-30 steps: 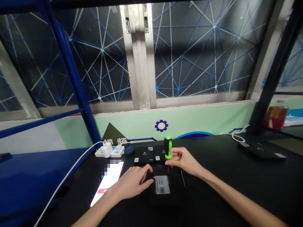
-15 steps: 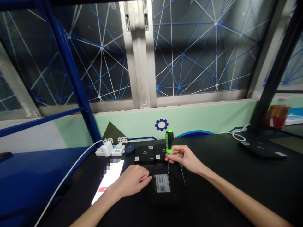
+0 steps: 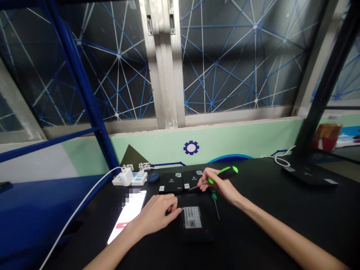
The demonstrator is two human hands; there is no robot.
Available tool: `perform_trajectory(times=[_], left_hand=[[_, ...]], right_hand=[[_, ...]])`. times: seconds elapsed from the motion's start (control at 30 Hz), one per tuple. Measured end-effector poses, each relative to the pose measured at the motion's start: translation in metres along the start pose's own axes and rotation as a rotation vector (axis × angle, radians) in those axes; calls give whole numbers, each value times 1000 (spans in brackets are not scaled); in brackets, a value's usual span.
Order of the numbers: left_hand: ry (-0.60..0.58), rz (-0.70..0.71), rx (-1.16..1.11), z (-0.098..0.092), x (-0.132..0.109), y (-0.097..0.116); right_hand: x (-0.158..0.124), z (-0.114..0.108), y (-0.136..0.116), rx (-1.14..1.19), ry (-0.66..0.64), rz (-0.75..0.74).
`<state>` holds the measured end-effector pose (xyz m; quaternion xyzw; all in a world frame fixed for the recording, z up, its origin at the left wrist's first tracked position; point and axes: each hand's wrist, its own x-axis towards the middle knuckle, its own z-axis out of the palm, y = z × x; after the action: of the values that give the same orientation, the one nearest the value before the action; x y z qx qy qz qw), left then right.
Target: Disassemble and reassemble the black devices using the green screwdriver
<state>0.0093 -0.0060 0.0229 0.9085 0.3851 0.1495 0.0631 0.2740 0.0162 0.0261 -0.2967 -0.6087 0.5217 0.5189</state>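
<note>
A black flat box (image 3: 206, 225) with a white printed label lies on the table in front of me. Beside its left edge rests my left hand (image 3: 161, 210), fingers loosely bent and thumb apart, the thumb tip at the box's edge. My right hand (image 3: 215, 183) grips a green-and-black screwdriver (image 3: 225, 173), tilted nearly flat above the far side of the box. Its handle points right and its shaft points left, clear of the label. A second, dark green screwdriver (image 3: 215, 198) lies to the right of the box, its handle partly hidden by my right hand.
Two similar black boxes, one on the left (image 3: 171, 182) and one on the right (image 3: 191, 179), lie behind. A lit phone (image 3: 131, 213), a power strip (image 3: 136, 179) and a dark blue round object (image 3: 153, 176) are at left. Another black device (image 3: 309, 175) lies far right.
The screwdriver has gone from upright over the labelled box to nearly flat, its tip lifted away. My right hand has turned with it. The left thumb has spread slightly from the fingers.
</note>
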Motion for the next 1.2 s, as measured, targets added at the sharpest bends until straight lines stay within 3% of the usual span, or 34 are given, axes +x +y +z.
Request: perform_trajectory(times=[0.2, 0.63, 0.97, 1.2], left_hand=[[48, 49, -60, -5, -1, 3], [-75, 92, -161, -3, -2, 5], [-75, 70, -137, 2, -2, 0], [5, -7, -153, 7, 1, -2]], right_hand=[[-1, 3, 3, 121, -32, 35], [-3, 8, 8, 193, -88, 76], [0, 3, 3, 135, 3, 44], [1, -2, 3, 96, 52, 25]])
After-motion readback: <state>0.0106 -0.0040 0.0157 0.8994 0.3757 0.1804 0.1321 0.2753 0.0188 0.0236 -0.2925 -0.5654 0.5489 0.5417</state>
